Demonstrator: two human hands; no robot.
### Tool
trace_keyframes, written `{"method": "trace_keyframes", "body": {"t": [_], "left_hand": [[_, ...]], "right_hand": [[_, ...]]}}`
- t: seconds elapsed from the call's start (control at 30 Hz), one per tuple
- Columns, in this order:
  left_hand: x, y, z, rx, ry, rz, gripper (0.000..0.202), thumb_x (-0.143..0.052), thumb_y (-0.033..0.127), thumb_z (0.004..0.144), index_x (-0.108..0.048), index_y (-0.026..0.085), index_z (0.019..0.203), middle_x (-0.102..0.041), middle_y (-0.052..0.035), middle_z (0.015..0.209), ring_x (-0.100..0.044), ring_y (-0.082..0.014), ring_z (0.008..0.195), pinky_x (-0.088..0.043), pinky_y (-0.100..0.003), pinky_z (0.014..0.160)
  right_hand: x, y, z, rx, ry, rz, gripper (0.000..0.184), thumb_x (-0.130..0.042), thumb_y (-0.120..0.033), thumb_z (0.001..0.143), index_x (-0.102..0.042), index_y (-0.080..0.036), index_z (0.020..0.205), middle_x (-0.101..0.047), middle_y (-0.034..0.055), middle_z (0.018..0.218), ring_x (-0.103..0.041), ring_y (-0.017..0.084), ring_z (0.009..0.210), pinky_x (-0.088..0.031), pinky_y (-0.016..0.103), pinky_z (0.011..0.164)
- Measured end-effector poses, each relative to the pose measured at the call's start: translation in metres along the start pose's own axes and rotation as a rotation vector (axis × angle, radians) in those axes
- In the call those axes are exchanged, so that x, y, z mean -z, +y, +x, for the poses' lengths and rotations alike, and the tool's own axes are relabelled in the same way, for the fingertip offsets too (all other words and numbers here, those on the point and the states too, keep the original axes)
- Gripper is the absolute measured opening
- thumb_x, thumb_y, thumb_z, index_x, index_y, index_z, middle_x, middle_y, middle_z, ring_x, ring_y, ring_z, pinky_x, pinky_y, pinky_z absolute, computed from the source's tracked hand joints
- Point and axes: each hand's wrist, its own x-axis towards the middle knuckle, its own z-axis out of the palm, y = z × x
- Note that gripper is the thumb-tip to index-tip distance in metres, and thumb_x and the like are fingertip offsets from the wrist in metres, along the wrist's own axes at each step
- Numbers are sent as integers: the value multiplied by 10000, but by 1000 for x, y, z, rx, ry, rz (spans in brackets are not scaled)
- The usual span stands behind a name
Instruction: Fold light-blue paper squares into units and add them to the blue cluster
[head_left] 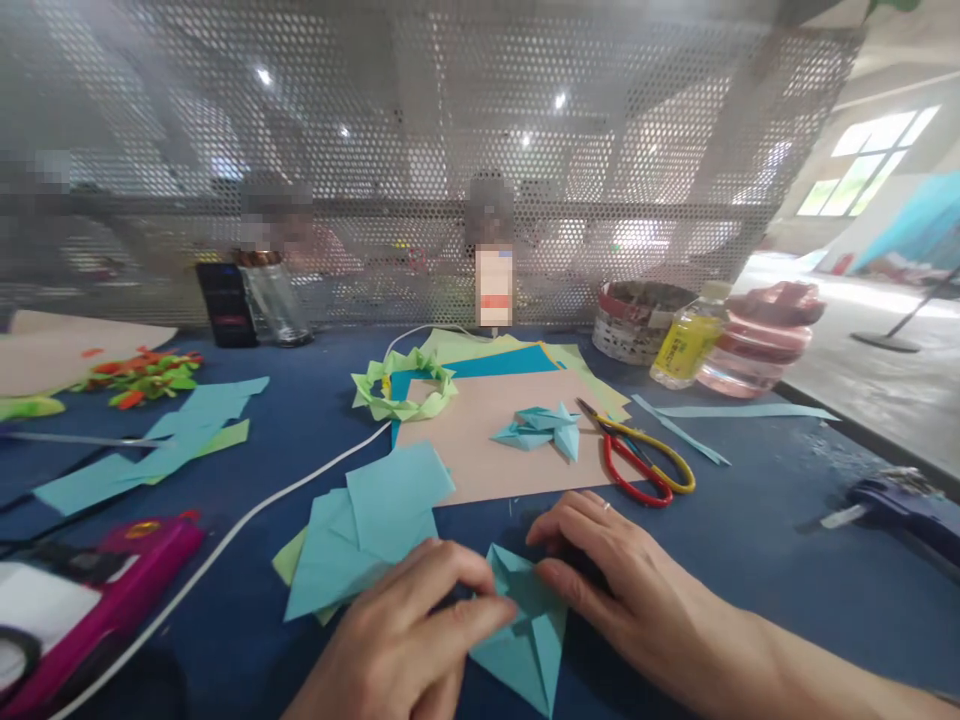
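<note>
My left hand [405, 640] and my right hand [607, 580] meet low in the view over a folded light-blue paper piece [529, 640] lying on the blue table [750, 530]. Both hands press and pinch its folds with bent fingers. Just left of them lies a loose stack of light-blue paper squares [375, 530]. Beyond, on a tan sheet [480, 450], rests a finished blue folded shape [544, 430].
Red-and-yellow scissors [645, 465] lie right of the tan sheet. A green folded paper ring [405, 390] sits behind it. A white cable [247, 520] crosses the table. A bottle [686, 345], jars, a glue gun [900, 505] and a pink case [112, 580] stand around. A perforated screen [450, 150] closes the back.
</note>
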Motion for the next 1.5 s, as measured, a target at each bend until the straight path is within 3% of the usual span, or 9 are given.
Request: {"method": "trace_keyframes", "body": {"t": [0.2,0.4,0.6,0.83,1.0,1.23,1.37,1.5], "left_hand": [[-3,-15,4,28,69,-87,334,-383,11,932,-586,198,1120,-560,-38,1017,-577,-112,932,-471,-196,808],[-5,-16,4,126,28,-79,292,-391,74,951,-547,244,1131,-565,-20,1064,-596,-119,975,-485,-225,850],[-1,-14,5,160,-12,-92,277,-402,99,945,-524,254,1139,-561,-21,1088,-590,-143,1006,-498,-278,873],[-3,-16,5,58,-58,-134,244,-421,105,928,-575,220,1078,-575,-30,1043,-589,-151,946,-509,-281,810],[-2,-19,4,36,-56,-111,257,-406,80,926,-573,213,1069,-578,-34,1043,-583,-149,938,-508,-271,806],[0,-15,4,125,-61,-116,284,-389,67,943,-523,239,1125,-560,-21,1081,-582,-133,979,-499,-259,854],[0,-14,5,206,-38,-67,275,-404,115,956,-502,274,1158,-561,-14,1140,-586,-148,1044,-502,-290,901],[-1,-16,5,256,-9,21,193,-432,159,951,-541,254,1078,-613,-13,972,-607,-191,910,-516,-345,786]], "right_hand": [[-2,-2,2,-43,51,-101,187,-434,-283,1028,-570,-223,914,-596,25,911,-574,209,862,-450,382,814],[-8,-4,5,-35,32,-175,71,-552,-186,960,-554,-222,898,-600,17,910,-578,210,861,-465,370,781],[-13,-1,6,-24,21,-183,133,-610,-109,901,-543,-220,871,-594,6,893,-575,199,834,-470,354,754],[-3,-6,3,99,101,-145,127,-433,-193,1010,-526,-236,935,-587,13,908,-576,179,824,-486,343,758],[2,-15,-4,221,134,-194,96,-492,-209,981,-544,-248,910,-599,-2,855,-606,161,782,-508,309,749],[0,-20,-7,230,153,-276,88,-562,-212,918,-564,-246,837,-626,-4,787,-634,178,735,-541,310,707],[0,-15,-2,228,239,-296,125,-453,-225,980,-563,-244,924,-660,11,843,-653,181,747,-547,321,712],[-1,-6,3,174,168,-306,181,-410,-222,1003,-553,-245,895,-653,10,833,-647,178,727,-554,323,692]]}}
